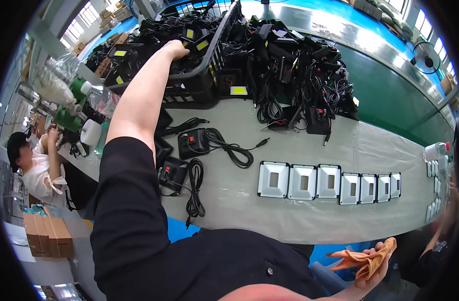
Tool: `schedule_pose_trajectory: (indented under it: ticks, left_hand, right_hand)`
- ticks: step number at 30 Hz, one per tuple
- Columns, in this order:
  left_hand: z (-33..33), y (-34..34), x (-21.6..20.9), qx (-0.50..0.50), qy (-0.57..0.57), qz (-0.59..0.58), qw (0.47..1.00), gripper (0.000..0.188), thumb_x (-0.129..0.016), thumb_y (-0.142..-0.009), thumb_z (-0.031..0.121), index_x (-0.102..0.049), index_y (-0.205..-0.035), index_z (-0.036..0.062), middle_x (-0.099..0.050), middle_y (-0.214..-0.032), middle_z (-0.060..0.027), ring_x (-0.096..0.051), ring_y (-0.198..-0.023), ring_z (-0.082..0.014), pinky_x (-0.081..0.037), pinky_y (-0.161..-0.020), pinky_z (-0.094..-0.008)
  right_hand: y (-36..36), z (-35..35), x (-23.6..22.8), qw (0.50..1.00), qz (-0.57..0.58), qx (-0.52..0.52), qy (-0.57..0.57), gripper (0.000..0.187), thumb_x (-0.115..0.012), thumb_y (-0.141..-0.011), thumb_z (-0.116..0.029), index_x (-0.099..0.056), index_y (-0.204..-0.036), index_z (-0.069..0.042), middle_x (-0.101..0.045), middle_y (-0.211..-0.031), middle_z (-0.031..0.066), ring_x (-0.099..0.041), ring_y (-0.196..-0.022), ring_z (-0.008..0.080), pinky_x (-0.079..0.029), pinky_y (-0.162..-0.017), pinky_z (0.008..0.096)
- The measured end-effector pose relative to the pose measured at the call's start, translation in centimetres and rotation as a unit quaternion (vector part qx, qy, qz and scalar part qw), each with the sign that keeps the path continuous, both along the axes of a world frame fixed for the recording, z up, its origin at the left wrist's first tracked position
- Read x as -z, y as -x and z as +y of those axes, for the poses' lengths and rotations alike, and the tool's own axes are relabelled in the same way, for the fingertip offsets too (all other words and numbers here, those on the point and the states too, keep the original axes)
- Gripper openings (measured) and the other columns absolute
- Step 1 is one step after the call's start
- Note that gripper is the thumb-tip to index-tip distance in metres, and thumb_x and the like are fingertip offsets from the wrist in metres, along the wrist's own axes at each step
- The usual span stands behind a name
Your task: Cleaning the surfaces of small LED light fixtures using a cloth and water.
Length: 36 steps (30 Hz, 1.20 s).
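My left arm stretches far forward, and my left hand (176, 49) is down among black lamp housings in a black plastic crate (209, 75). Its fingers are mostly hidden, so I cannot see whether they grip anything. Close to it lie housings with yellow light panels (190, 33). Low at the right, my right hand (377, 261) is closed around a crumpled orange cloth (362, 262), held off the table's near edge. On the table, a row of silver lamp frames (303, 182) with rectangular openings lies between my hands.
Corded black units with red switches (193, 143) lie by my left arm. A heap of black lamps and cables (289, 70) stands right of the crate. Bottles (101, 95) and a green machine (69, 118) are at left. A co-worker (39, 165) sits left; another person's arm (442, 220) shows right.
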<state>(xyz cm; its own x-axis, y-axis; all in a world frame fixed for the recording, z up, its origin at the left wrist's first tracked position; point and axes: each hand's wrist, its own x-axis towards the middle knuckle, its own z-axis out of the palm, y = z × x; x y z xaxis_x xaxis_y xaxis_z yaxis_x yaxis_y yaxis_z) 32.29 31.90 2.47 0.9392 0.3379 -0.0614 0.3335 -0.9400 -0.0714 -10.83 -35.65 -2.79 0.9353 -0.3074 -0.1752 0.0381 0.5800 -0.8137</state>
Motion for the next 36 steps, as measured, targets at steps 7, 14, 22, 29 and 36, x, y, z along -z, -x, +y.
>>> schedule_pose_trajectory:
  ticks: [7, 14, 22, 29, 36]
  left_hand:
    - [-1.4, 1.3, -0.4, -0.040, 0.204, -0.026, 0.978, 0.029, -0.072, -0.077, 0.023, -0.065, -0.100, 0.0071, -0.062, -0.090, -0.0088, -0.055, -0.081, -0.0180, -0.046, -0.064, -0.0310]
    - [-0.8, 5.3, -7.5, -0.053, 0.666, -0.316, 0.673, 0.033, -0.051, -0.095, 0.027, -0.045, -0.124, 0.0109, -0.057, -0.114, -0.0154, -0.054, -0.107, -0.0310, -0.039, -0.090, -0.0632]
    - [-6.7, 15.4, -18.8, 0.201, 0.802, -0.365, 0.428, 0.036, -0.046, -0.098, 0.029, -0.050, -0.123, 0.0035, -0.060, -0.114, -0.0152, -0.056, -0.109, -0.0311, -0.048, -0.090, -0.0530]
    - [-12.8, 29.0, -22.5, 0.433, 0.729, -0.403, 0.344, 0.034, -0.051, -0.095, 0.026, -0.057, -0.115, -0.0009, -0.061, -0.112, -0.0125, -0.059, -0.098, -0.0238, -0.049, -0.092, -0.0414]
    - [-22.3, 36.6, -9.7, 0.418, 0.853, -0.117, 0.288, 0.040, -0.058, -0.085, 0.006, -0.044, -0.122, -0.0023, -0.037, -0.138, -0.0290, -0.035, -0.132, -0.0410, -0.024, -0.113, -0.0478]
  right_hand:
    - [-1.6, 0.5, 0.2, 1.000, -0.004, 0.013, 0.002, 0.038, -0.047, -0.098, -0.029, -0.040, -0.123, -0.002, -0.050, -0.106, 0.0079, -0.058, -0.084, 0.0189, -0.052, -0.081, 0.0335]
    - [-0.2, 1.1, -0.9, 0.998, -0.062, -0.021, -0.003, 0.038, -0.049, -0.097, -0.028, -0.039, -0.122, -0.001, -0.048, -0.103, 0.0088, -0.054, -0.083, 0.0178, -0.051, -0.083, 0.0331]
    - [2.9, 2.6, -2.2, 0.990, -0.119, -0.063, -0.047, 0.038, -0.050, -0.097, -0.027, -0.039, -0.120, 0.001, -0.047, -0.104, 0.0090, -0.055, -0.086, 0.0196, -0.049, -0.088, 0.0362]
    - [4.6, 4.2, -4.0, 0.976, -0.143, -0.155, -0.055, 0.044, -0.048, -0.097, -0.029, -0.038, -0.129, -0.002, -0.046, -0.115, 0.0114, -0.056, -0.094, 0.0235, -0.045, -0.093, 0.0413]
    - [6.4, 8.2, -5.2, 0.965, -0.155, -0.212, -0.020, 0.046, -0.049, -0.096, -0.015, -0.031, -0.134, 0.004, -0.049, -0.119, 0.0195, -0.060, -0.096, 0.0311, -0.056, -0.070, 0.0383]
